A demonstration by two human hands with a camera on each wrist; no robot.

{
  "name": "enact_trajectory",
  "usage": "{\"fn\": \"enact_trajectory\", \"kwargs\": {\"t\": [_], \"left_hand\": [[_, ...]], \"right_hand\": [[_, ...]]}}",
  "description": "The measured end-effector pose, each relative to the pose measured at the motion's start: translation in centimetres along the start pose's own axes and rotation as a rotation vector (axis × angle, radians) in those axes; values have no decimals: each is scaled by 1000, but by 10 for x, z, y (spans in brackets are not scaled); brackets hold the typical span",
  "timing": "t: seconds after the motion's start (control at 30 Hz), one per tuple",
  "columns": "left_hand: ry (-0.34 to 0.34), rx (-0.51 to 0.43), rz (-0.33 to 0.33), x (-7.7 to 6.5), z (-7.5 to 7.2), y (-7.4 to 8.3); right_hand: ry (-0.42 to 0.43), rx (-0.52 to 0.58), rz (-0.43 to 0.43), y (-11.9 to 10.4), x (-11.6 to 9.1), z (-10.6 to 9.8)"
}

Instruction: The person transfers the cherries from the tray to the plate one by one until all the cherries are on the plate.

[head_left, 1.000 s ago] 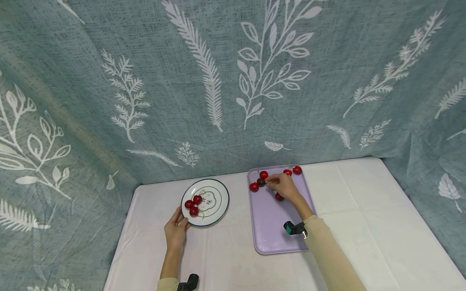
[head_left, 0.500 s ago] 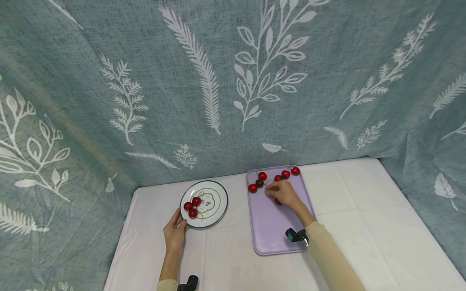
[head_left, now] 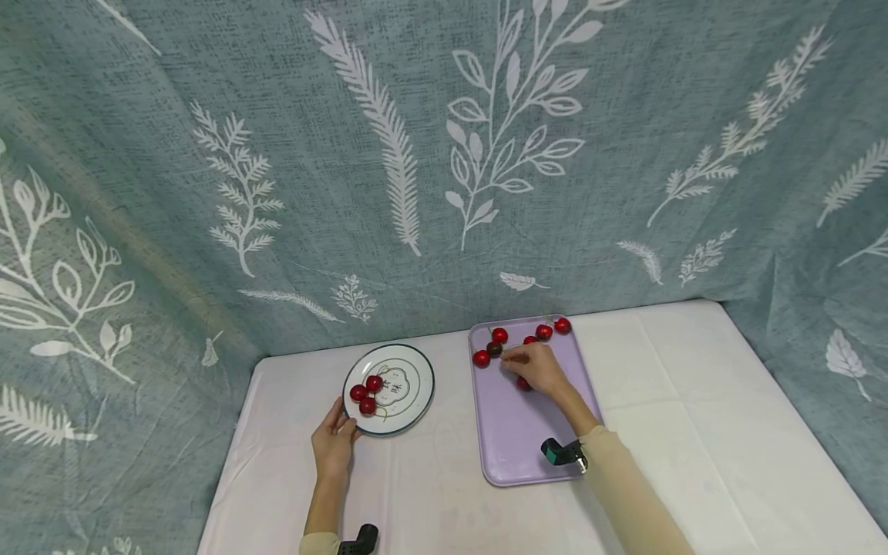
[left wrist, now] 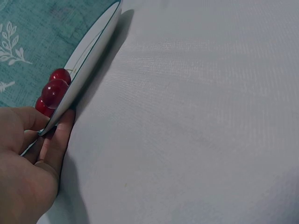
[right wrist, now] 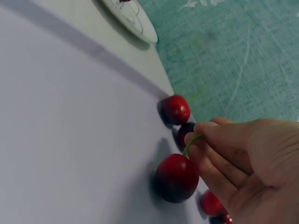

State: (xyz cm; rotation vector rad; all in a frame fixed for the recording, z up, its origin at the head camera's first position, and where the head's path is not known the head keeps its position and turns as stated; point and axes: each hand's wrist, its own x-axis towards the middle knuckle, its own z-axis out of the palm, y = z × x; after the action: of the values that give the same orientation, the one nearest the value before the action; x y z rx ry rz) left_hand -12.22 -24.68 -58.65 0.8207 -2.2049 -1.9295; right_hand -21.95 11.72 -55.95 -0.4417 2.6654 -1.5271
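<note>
A round white plate (head_left: 409, 412) with a dark rim carries three red cherries (head_left: 368, 405). My left hand (head_left: 333, 447) grips its near-left rim; in the left wrist view the thumb is above the edge, fingers are beneath, and the plate looks tilted. Over the purple tray (head_left: 520, 439), my right hand (head_left: 537, 368) pinches the green stem of a cherry (right wrist: 176, 178) between thumb and fingers. That cherry hangs below the fingertips; whether it touches the tray I cannot tell. Beside the fingertips lies a dark cherry (head_left: 494, 349), partly hidden by them in the right wrist view.
Red cherries (head_left: 482, 358) lie along the tray's far left, with more cherries (head_left: 544, 332) at its far right corner. A white cloth (head_left: 694, 416) covers the table. Behind it hangs a blue-green curtain (head_left: 444, 293) with white leaf patterns.
My right hand has drawn back from beside the dark cherry and now pinches another cherry's stem. That cherry has shifted slightly left. The left hand still holds the plate.
</note>
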Motion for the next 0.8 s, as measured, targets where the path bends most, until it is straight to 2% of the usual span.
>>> {"fn": "enact_trajectory", "kwargs": {"t": [0.3,0.4,0.67,0.8], "left_hand": [[1,2,4,0,0,0],[2,4,7,-1,0,-2],[9,3,20,-1,0,-3],[8,3,24,-1,1,-3]], "right_hand": [[-46,290,23,-7,0,14],[-52,356,25,-10,0,18],[-28,561,82,-18,0,33],[-13,617,94,-21,0,42]]}}
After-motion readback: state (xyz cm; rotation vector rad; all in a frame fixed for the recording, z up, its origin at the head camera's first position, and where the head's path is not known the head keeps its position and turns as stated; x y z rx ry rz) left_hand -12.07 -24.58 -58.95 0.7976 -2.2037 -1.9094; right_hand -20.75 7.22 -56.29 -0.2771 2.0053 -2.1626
